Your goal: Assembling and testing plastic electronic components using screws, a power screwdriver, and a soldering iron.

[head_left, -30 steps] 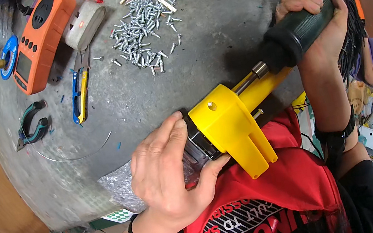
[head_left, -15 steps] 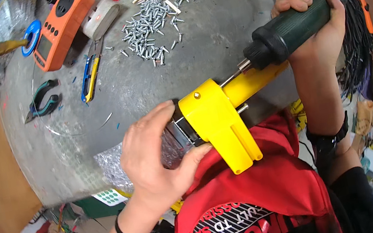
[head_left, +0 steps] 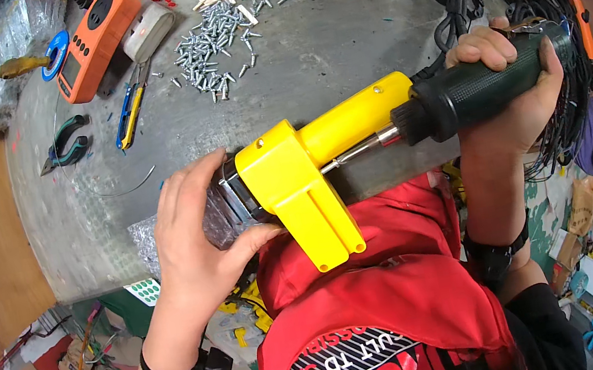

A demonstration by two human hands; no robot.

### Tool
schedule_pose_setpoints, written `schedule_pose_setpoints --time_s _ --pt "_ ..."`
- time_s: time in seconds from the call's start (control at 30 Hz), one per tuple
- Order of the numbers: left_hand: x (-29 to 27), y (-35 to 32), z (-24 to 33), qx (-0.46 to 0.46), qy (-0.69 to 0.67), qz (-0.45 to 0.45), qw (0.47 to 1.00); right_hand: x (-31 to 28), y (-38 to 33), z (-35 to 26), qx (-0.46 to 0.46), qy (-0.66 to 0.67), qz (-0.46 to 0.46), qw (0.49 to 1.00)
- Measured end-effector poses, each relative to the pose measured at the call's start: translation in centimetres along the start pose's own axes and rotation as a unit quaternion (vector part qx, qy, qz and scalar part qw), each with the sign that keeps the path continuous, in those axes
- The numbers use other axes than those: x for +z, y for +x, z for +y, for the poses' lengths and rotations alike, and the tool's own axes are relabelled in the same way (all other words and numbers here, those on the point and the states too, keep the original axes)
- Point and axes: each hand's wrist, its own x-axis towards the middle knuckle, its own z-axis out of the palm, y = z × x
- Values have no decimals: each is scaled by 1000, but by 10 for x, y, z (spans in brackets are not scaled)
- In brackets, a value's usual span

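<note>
A yellow plastic housing [head_left: 283, 175] with a round tube handle [head_left: 356, 116] lies sideways above my lap. My left hand [head_left: 190, 230] grips its black and metal end [head_left: 239, 194], thumb below and fingers above. In my right hand [head_left: 513, 121] is a dark green electric screwdriver [head_left: 503, 84], held nearly level. Its bit [head_left: 368, 145] meets a screw [head_left: 333, 166] on the housing's right face, just on the near side of the tube. Whether the screw sits fully in cannot be made out.
Loose screws [head_left: 211, 50] lie piled on the grey table [head_left: 336, 45]. To the left are pliers [head_left: 66, 145], a utility knife [head_left: 131, 117] and an orange meter [head_left: 92, 43]. Black cables [head_left: 551, 64] bunch at the right, and clear plastic wrap [head_left: 148, 237] sits beside my left hand.
The screwdriver bit has moved from the screw on the far side of the tube to the protruding screw on the near side. The housing and my left hand have shifted left in view.
</note>
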Motion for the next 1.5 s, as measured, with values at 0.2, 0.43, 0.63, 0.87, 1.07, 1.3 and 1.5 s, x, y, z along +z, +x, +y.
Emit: schedule_pose_setpoints --time_s 0.2,0.43,0.63,0.87,1.07,1.3,1.5 --pt "-10 7 9 -25 32 -62 997 0 -2 3 -7 -4 13 1000" --pt "-11 11 8 -23 14 -98 995 -3 -2 13 52 112 -39 992" --pt "-6 9 5 -18 -7 -84 996 -10 0 12 56 111 -73 990" --pt "-9 8 4 -24 -8 -99 995 -9 0 13 57 100 -62 991" --pt "-6 8 2 -14 -8 -87 996 -9 -1 11 57 96 -57 992" --pt "-6 6 3 -12 -7 -70 997 -4 -3 16 59 86 -68 992" --pt "-7 3 0 0 -24 -52 998 6 -4 9 41 62 -69 995"
